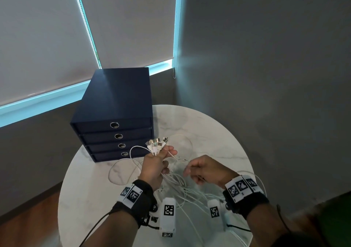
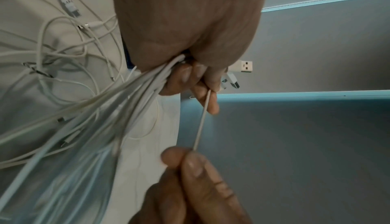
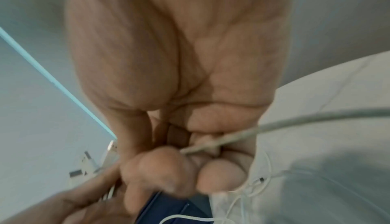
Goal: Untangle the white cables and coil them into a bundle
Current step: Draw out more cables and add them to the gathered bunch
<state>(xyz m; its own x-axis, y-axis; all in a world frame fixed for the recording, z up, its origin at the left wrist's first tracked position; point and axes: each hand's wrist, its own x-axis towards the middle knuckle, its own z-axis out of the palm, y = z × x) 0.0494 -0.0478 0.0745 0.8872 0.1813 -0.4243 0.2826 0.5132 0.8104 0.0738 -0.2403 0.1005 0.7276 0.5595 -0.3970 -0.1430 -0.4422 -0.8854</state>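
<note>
My left hand (image 1: 159,163) grips a bunch of white cables (image 2: 135,90) above the round marble table (image 1: 218,132), with their USB plugs (image 1: 156,143) fanning out above the fist. Below the fist the cables hang in a tangle (image 1: 182,188) onto the table. My right hand (image 1: 197,172) is just to the right of the left and pinches a single white cable (image 2: 201,120) between thumb and fingers; that strand runs taut up into the left hand. In the right wrist view the pinched cable (image 3: 274,124) leaves the fingertips (image 3: 160,165) toward the right.
A dark blue four-drawer box (image 1: 115,117) stands on the table's far left, close behind the left hand. Loose cable loops (image 1: 121,169) lie beside it. Grey walls and window blinds (image 1: 123,22) surround the table; wooden floor (image 1: 28,218) shows at lower left.
</note>
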